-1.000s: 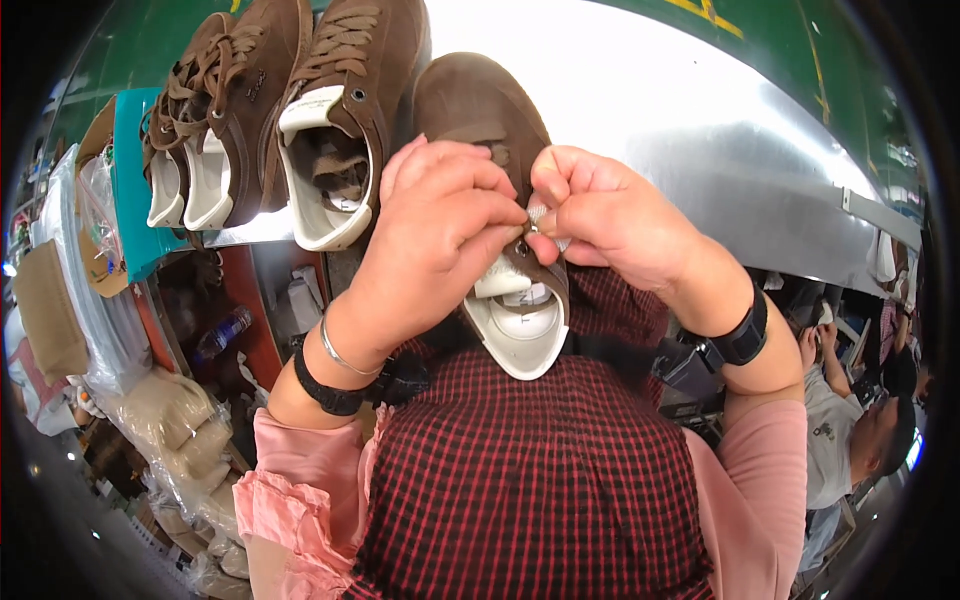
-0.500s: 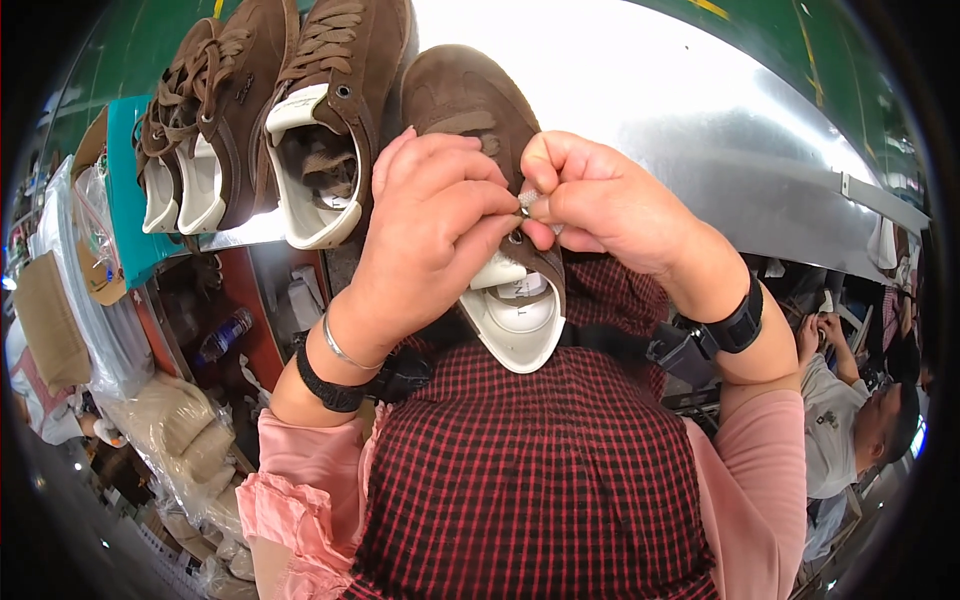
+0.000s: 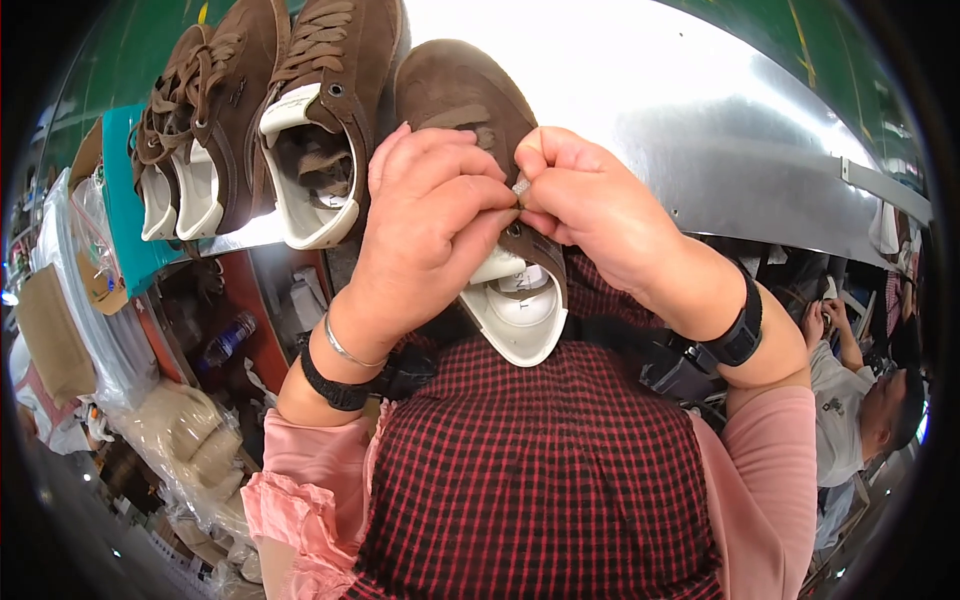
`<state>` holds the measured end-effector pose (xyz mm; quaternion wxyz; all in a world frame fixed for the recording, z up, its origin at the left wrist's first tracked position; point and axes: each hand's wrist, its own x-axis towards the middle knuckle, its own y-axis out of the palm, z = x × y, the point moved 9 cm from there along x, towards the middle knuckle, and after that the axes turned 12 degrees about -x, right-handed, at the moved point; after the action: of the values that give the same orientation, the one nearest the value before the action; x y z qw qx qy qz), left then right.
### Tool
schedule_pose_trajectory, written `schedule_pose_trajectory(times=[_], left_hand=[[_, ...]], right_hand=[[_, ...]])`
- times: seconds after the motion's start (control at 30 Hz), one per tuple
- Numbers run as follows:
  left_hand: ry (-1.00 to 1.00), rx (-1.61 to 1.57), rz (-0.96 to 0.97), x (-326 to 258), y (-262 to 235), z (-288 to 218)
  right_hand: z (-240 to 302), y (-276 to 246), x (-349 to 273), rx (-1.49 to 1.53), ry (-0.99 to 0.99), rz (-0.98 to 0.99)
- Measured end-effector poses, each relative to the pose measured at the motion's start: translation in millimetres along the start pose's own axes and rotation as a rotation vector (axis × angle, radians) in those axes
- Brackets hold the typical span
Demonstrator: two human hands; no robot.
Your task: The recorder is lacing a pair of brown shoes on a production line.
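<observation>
I have both hands up over a brown suede shoe [image 3: 470,110] that lies on the shiny metal table [image 3: 700,130] right in front of me, its toe pointing away and its white-lined heel opening hanging over the table's near edge above my checked apron. My left hand [image 3: 430,230] is curled over the middle of the shoe, fingers bent and thumb pressed toward the right one. My right hand [image 3: 590,210] meets it there, forefinger and thumb pinched narrow on a small pale lace tip [image 3: 521,186] just above the eyelets. Both hands are closed in a tight pinch, fingertips touching each other over the shoe's tongue; how much of the lace each one grips I cannot tell, since my knuckles cover it.

To the left of that shoe stands a second brown shoe [image 3: 325,120], already laced, its white collar toward me, just beside my left hand but not touching it. Further left sits a pair of the same brown shoes [image 3: 195,130], pressed side by side at the table's corner. Under the table edge on my left lie clear plastic bags [image 3: 120,340] with pale stuffing. At the far right, below the table, another person [image 3: 850,400] in a grey shirt sits well apart from me
</observation>
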<state>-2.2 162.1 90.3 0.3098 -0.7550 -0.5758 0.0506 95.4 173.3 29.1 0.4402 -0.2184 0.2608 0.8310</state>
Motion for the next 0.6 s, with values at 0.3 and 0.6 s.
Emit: schedule_pose_trajectory(times=[0.3, 0.6], left_hand=[[-0.032, -0.067, 0.024, 0, -1, 4], [-0.076, -0.129, 0.0, -11, -12, 11]], right_hand=[[-2, 0, 0, -0.01, -0.004, -0.018], [0, 1, 0, -0.053, 0.026, -0.041]])
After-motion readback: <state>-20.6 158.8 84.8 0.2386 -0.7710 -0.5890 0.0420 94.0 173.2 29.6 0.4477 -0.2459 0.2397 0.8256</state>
